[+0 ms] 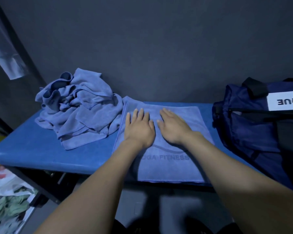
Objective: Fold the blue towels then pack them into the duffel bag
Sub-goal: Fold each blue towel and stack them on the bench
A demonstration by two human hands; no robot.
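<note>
At the far left corner of the blue padded tabletop point(32, 149), a crumpled pile of blue towels point(78, 108) is seen; the number of towels in the pile cannot be told. Just beside it, at the middle of the tabletop, one flat blue towel point(172, 168) is spread from the far edge to the near edge, its left border touching the pile. The words "FITNESS" and a partly covered word ending in "GA" are read on it under a curved line. Two hands are laid on this towel side by side: the left hand point(139, 127) is pressed flat with fingers straight and spread, and the right hand point(174, 127) is likewise flat with fingers extended. At the right edge one navy duffel bag point(247, 125) is set, its white label showing the letters "QUE" upside down.
</note>
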